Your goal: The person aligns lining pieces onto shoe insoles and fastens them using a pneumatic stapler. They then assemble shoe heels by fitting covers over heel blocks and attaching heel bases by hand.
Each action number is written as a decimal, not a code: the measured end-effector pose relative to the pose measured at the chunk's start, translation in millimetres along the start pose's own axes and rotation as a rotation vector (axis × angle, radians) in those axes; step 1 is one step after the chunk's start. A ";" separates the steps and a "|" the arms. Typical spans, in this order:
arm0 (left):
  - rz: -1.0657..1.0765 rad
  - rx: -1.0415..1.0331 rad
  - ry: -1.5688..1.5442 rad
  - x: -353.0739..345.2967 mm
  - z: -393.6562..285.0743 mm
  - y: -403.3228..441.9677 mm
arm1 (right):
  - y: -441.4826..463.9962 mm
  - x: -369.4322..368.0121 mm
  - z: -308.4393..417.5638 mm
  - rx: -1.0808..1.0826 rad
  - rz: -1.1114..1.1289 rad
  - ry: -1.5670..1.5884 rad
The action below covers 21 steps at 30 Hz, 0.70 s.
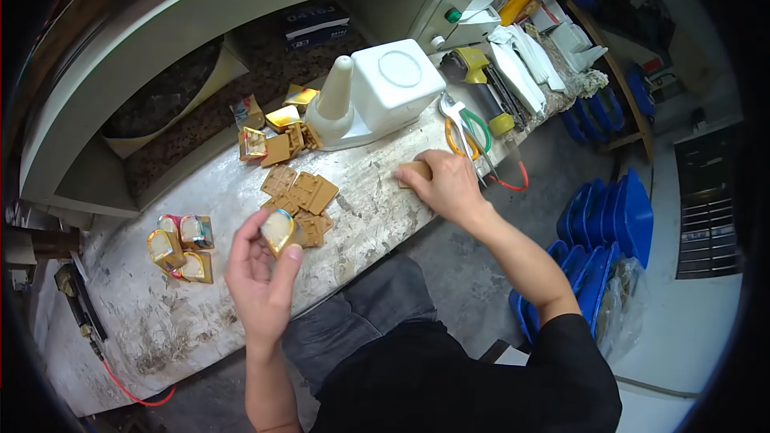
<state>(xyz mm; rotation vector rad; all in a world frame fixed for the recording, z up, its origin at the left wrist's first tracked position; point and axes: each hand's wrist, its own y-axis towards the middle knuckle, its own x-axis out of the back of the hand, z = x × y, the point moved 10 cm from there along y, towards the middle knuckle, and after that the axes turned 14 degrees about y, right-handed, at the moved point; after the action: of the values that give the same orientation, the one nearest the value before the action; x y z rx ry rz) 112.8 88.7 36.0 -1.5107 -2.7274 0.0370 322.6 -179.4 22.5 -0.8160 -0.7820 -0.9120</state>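
My left hand [263, 273] is closed around a small gold arched block [281, 232] with a pale face, held above the bench. Fingers and thumb of my right hand [451, 187] pinch a flat tan plate [415, 172] at the bench's front edge; part of it is hidden by the fingers. Between the hands lies a loose pile of tan moulded plates [308, 192]. Several finished-looking gold arched blocks [166, 250] stand together left of my left hand. Behind the pile sit more shiny gold pieces [283, 118] and small brown parts [302, 137].
A white square-bodied bottle [399, 80] and a pale cone [334, 102] stand at the back of the bench [192, 329]. Scissors [473, 132] and a yellow-black tool [481, 80] lie right. Blue bins [613, 212] are stacked on the floor. A red hose [132, 395] hangs at left.
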 end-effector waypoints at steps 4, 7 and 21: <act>0.099 0.072 -0.109 -12.3 15.1 -9.6 | -32.8 -4.4 -5.0 -0.190 0.209 -0.082; 0.165 0.107 -0.158 -20.6 17.9 -14.5 | -51.5 32.2 27.6 0.251 -0.084 -0.123; 0.188 0.293 -0.438 -32.7 31.9 -30.2 | -26.9 51.3 32.4 0.519 0.110 0.197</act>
<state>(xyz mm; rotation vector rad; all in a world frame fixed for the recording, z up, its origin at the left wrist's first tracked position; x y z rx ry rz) 103.6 44.6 4.8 -1.8342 -2.6922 0.8237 311.9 -180.0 88.0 -0.3040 -0.7467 -0.6366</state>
